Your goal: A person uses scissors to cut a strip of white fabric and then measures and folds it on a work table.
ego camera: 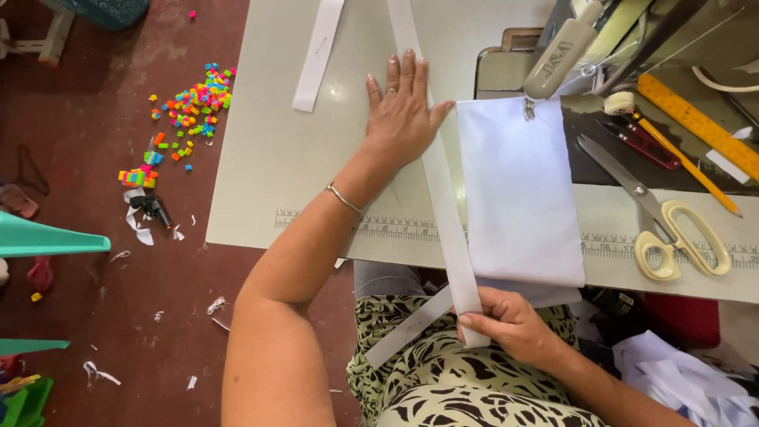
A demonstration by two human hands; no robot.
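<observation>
The pale counter point(261, 174) carries a white fabric panel point(518, 190) lying flat under the sewing machine head point(561, 51). A long white strip point(443, 205) runs down the counter just beside the panel's left edge and over the counter's near edge. The left hand point(403, 111) lies open, palm flat, pressing the strip. The right hand point(514, 320) pinches the strip's lower end. Cream-handled scissors point(664, 221) lie to the right.

Thin silver bangle point(345, 199), finger ring point(391, 92)
</observation>
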